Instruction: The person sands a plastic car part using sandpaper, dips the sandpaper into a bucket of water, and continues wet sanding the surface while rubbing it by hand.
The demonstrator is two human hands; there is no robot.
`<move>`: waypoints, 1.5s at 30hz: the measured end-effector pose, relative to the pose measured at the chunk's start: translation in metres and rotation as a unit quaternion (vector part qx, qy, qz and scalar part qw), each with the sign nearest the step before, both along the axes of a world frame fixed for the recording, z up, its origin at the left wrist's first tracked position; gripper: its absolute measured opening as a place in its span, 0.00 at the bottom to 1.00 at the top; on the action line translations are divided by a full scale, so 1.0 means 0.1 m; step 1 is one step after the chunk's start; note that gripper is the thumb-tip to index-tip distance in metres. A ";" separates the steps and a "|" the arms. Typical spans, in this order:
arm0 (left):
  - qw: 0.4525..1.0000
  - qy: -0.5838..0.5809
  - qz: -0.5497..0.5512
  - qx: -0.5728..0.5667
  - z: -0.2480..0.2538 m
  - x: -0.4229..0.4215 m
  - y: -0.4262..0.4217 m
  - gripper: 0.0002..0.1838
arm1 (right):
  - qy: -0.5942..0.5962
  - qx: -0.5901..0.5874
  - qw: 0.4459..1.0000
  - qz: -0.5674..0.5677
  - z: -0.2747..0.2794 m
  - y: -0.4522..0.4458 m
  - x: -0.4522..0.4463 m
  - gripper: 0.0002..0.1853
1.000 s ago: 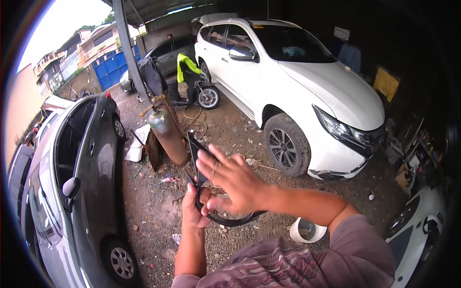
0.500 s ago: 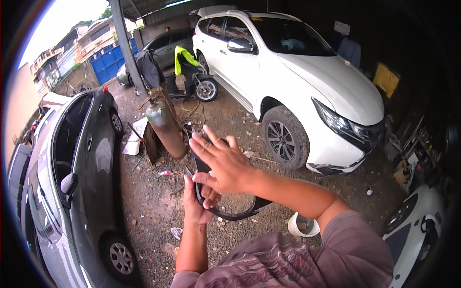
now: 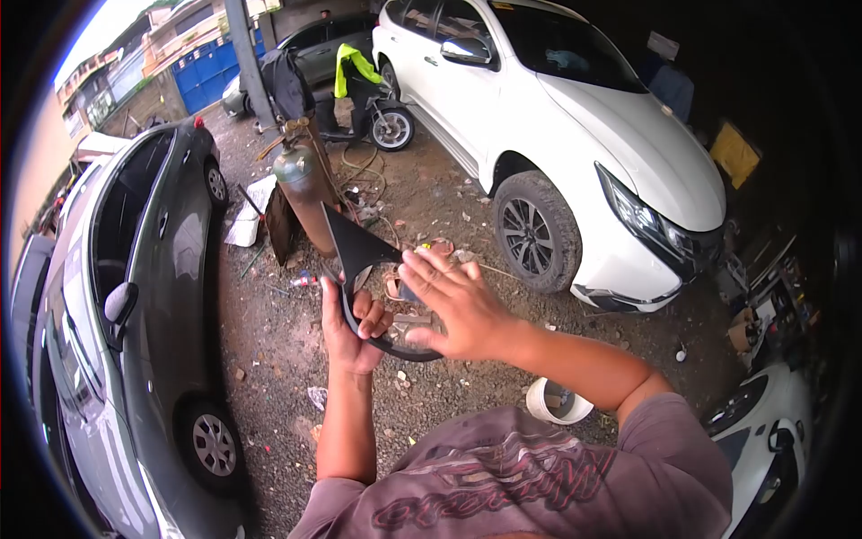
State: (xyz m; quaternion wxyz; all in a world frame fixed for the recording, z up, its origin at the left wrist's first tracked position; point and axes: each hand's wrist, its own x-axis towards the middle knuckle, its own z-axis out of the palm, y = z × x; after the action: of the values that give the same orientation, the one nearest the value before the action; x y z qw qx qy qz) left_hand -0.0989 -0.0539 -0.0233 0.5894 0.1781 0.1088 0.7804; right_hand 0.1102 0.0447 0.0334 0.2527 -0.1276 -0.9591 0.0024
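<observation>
A black curved trim piece (image 3: 353,244), with a flat triangular end pointing up and a loop bending round below, is held in front of my chest. My left hand (image 3: 352,331) has its fingers wrapped round the left side of the loop. Across the right side lies my right hand (image 3: 460,307), its fingers stretched out flat and appearing to touch the piece; it hides part of the loop. Through the loop I see gravel and some small items on the ground.
A grey car (image 3: 171,296) stands on my left and a white SUV (image 3: 557,108) at front right. A tall gas cylinder (image 3: 303,193), a scooter (image 3: 391,128) and a white bucket (image 3: 558,401) stand on the gravel. Another white vehicle (image 3: 763,449) is at lower right.
My right hand has moved right and down along the trim piece, uncovering its triangular end. My left hand keeps its hold. The camera view has tilted downward.
</observation>
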 end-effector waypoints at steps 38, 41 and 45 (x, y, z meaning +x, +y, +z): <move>0.951 0.168 0.258 -0.023 0.13 0.27 0.30 0.20 | 0.085 -0.116 0.988 0.056 -0.43 -0.30 -0.10 0.21; 0.951 0.159 0.264 -0.035 0.10 0.31 0.34 0.22 | 0.039 -0.110 0.993 0.029 -0.37 -0.31 -0.15 0.25; 0.931 0.191 0.310 -0.029 0.09 0.32 0.42 0.24 | -0.014 -0.301 0.954 0.013 0.11 -0.31 -0.36 0.31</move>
State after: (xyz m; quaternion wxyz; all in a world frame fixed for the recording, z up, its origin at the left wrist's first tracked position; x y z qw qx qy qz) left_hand -0.0667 -0.0123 -0.0138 0.2916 0.2644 0.2914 0.8719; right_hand 0.0742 0.0133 0.0441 0.1888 -0.1853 -0.9191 0.2919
